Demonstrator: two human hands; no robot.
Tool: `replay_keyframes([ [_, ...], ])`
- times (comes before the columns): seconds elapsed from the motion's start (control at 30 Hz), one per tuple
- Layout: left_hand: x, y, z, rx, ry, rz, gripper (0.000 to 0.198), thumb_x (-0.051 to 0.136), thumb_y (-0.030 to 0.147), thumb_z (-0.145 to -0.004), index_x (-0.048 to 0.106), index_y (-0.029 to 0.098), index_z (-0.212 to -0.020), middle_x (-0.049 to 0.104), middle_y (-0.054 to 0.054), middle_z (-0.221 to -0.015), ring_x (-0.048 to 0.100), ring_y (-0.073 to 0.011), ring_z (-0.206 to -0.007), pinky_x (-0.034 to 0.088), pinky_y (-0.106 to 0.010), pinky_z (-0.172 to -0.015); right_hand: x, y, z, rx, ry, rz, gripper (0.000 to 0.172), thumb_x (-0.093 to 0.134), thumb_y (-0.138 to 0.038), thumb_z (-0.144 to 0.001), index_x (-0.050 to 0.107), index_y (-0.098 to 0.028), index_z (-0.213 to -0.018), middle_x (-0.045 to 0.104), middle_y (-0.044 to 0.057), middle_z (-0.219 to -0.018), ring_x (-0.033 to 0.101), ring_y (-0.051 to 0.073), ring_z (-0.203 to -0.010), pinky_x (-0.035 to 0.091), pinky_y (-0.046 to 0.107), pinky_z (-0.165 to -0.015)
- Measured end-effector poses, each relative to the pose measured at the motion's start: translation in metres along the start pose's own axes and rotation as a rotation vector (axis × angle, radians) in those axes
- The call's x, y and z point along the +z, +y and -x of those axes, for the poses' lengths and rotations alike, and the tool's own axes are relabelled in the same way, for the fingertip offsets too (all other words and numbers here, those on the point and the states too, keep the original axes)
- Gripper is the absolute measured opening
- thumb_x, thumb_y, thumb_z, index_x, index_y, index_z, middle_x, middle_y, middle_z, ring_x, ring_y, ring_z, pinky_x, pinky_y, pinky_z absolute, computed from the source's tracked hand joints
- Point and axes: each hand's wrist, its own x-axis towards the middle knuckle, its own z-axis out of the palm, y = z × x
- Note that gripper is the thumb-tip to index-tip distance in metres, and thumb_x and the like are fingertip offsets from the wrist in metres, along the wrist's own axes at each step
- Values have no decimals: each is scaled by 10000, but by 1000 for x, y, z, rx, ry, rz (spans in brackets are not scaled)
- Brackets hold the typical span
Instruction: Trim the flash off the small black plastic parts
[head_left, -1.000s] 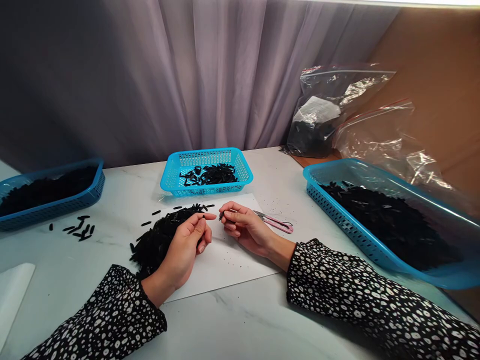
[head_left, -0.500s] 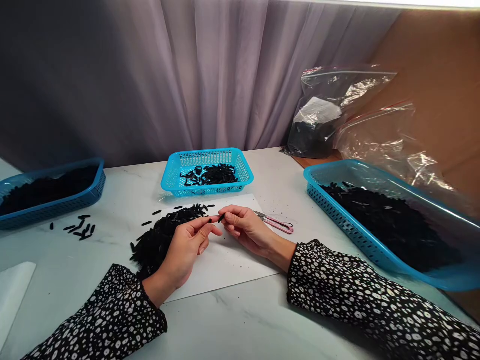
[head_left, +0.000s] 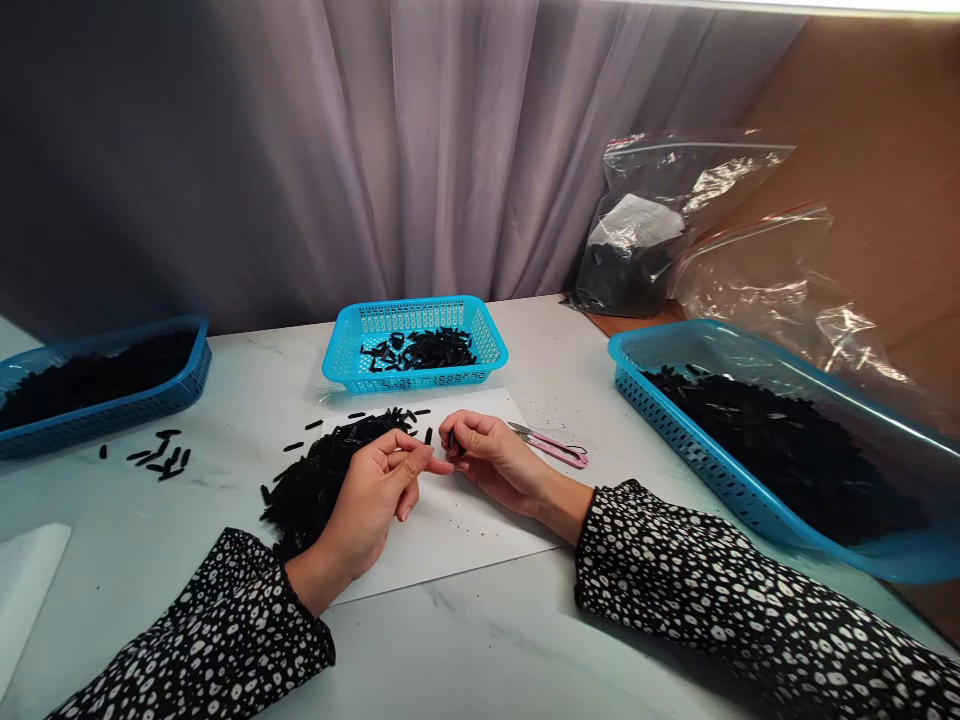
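Observation:
My right hand (head_left: 491, 460) pinches a small dark elongated piece (head_left: 453, 440) between thumb and fingers. Close beside it, my left hand (head_left: 379, 490) is closed at thumb and fingers, with another small black piece (head_left: 428, 437) standing up at its fingertips. The fingertips of both hands nearly meet above a white sheet (head_left: 450, 540). A heap of similar black pieces (head_left: 315, 485) lies on the sheet, partly behind my left hand. Pink-handled thread snips (head_left: 555, 447) rest just beyond my right hand.
A light blue basket (head_left: 416, 382) with black pieces stands behind the sheet. Larger blue baskets stand at left (head_left: 196, 375) and right (head_left: 667, 430), both filled with black pieces. Several loose pieces (head_left: 169, 455) lie at left. Clear plastic bags (head_left: 637, 220) stand at back right.
The piece in my right fingers has turned and sits deeper in the pinch. The piece at my left fingertips now stands more upright. My left fingers have shifted slightly.

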Motion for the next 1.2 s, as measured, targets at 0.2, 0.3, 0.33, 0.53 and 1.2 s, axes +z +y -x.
replay_keyframes([
  [0.2,-1,-1,2,7,-20,-28,297,698,419,-817,573,158,-753,766,-79,-796,316,-22,-390,182,-230,-462,6,-3,2,3,-24,2,262,722,-388,-802,626,-158,-721,591,25,-734,434,106,-600,261,238,-502],
  [0.3,-1,-1,2,1,-21,-52,296,694,424,-815,572,161,-751,760,-71,-775,311,-28,-390,180,-232,-456,7,0,1,10,-29,62,328,732,-463,-796,613,-163,-736,558,-8,-660,342,82,-516,177,235,-461],
  [0.33,0,-2,2,-5,-24,-62,294,696,422,-811,569,164,-749,757,-67,-764,309,-31,-391,184,-232,-455,8,2,1,8,-28,74,347,754,-474,-778,601,-167,-730,537,-26,-624,307,74,-495,162,234,-457],
  [0.53,3,2,2,-24,-35,-91,248,724,379,-769,589,172,-762,724,-41,-703,348,-65,-453,252,-230,-478,7,4,0,16,-9,90,393,870,-420,-657,571,-165,-671,446,-74,-521,253,55,-465,137,236,-456],
  [1.2,0,-1,-1,-78,21,183,247,764,345,-768,617,165,-852,704,-33,-748,422,-55,-471,290,-205,-483,2,0,-1,-12,28,14,335,863,-400,-669,676,-154,-799,523,-41,-614,276,51,-474,109,220,-424],
])
